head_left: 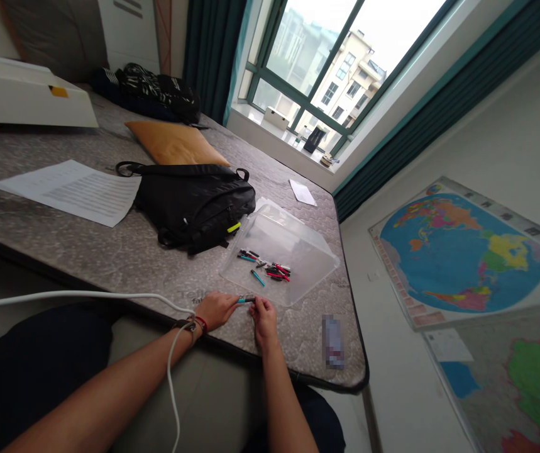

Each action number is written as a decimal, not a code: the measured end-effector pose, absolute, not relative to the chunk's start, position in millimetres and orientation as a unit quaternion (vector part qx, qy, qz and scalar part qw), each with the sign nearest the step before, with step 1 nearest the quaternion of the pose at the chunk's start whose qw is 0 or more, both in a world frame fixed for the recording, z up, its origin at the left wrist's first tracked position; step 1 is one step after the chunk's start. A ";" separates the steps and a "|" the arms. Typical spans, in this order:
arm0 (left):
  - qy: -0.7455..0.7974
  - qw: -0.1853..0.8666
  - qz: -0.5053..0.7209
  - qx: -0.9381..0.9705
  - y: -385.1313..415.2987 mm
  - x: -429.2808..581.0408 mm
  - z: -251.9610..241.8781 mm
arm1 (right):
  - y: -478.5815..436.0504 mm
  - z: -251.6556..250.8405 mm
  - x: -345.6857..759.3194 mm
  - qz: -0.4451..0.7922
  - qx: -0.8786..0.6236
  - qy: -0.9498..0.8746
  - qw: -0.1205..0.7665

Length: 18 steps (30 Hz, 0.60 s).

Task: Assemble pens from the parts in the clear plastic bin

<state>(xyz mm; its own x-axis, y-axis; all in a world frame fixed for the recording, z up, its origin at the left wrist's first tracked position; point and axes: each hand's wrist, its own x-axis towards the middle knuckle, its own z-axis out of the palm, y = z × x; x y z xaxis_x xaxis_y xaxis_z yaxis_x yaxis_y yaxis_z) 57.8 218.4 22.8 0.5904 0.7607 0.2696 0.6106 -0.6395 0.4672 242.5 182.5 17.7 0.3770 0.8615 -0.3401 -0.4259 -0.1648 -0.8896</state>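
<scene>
Evidently mid-job: one pen in both hands, a loose heap in the box

Head view, the only one. Left hand (219,309) grasps the blue end of a blue-and-black pen (246,300); right hand (264,316) pinches its dark end between the fingertips. Pen lies roughly level, just above the near edge of the mattress (151,267), on the near side of a clear plastic box (305,242). Cannot tell whether the dark end is a separate cap, nor whether it is being pulled, pushed or merely steadied.

Progress, my reading: under way, not finished. In hand: this single pen. Not in hand: a mixed heap of pens (278,272), red, black and blue, within the box outline, lying crosswise in no visible order. One blue pen (257,278) lies a little apart, nearer the hands. Which of these, if any, have been dealt with, I cannot tell; too small to check tips and caps.

Surroundings: black backpack (194,207) just beside the box; printed sheet (74,192) farther left, apart from the hands. White cable (109,294) crosses at the left wrist. Blurred object (334,343) at right: unidentifiable, neither hand on it.
</scene>
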 end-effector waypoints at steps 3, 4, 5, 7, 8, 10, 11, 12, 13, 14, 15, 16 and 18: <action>0.394 0.163 0.228 0.875 218.2 57.9 22.9 | 181.0 19.8 242.2 0.534 -0.541 -0.200 0.618; 0.395 0.161 0.227 0.876 218.1 57.9 23.2 | 179.8 20.6 241.8 0.541 -0.532 -0.203 0.619; 0.395 0.160 0.224 0.877 218.0 57.9 23.6 | 178.4 21.2 241.0 0.549 -0.523 -0.206 0.618; 0.394 0.160 0.222 0.877 217.7 57.8 24.4 | 175.7 21.3 238.7 0.562 -0.511 -0.204 0.617; 0.394 0.162 0.222 0.877 217.6 57.8 24.7 | 174.7 20.9 237.2 0.565 -0.509 -0.200 0.618; 0.394 0.168 0.225 0.875 217.7 57.7 25.1 | 173.6 19.0 234.2 0.563 -0.508 -0.187 0.624; 0.394 0.169 0.226 0.875 217.8 57.7 25.2 | 173.6 17.9 232.8 0.562 -0.506 -0.180 0.629; 0.393 0.170 0.227 0.875 217.9 57.6 25.2 | 173.8 16.8 231.7 0.560 -0.504 -0.173 0.635; 0.392 0.169 0.226 0.876 218.1 57.6 25.0 | 174.1 15.9 230.8 0.558 -0.503 -0.168 0.639; 0.391 0.168 0.225 0.876 218.3 57.5 24.8 | 174.5 15.3 230.0 0.555 -0.504 -0.164 0.641; 0.391 0.167 0.224 0.877 218.5 57.4 24.6 | 174.9 15.1 229.3 0.552 -0.506 -0.163 0.642; 0.391 0.165 0.223 0.878 218.6 57.4 24.4 | 175.3 15.2 228.6 0.548 -0.511 -0.162 0.643; 0.393 0.162 0.223 0.877 218.7 57.1 24.1 | 176.1 16.2 226.9 0.537 -0.519 -0.159 0.646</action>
<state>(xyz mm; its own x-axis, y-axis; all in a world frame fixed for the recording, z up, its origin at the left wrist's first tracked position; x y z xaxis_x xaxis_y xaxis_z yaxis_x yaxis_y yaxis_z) 57.1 218.7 24.1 0.5919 0.7618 0.2633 0.6175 -0.6385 0.4593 226.9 176.1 16.2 0.3717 0.8589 -0.3522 -0.5288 -0.1160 -0.8408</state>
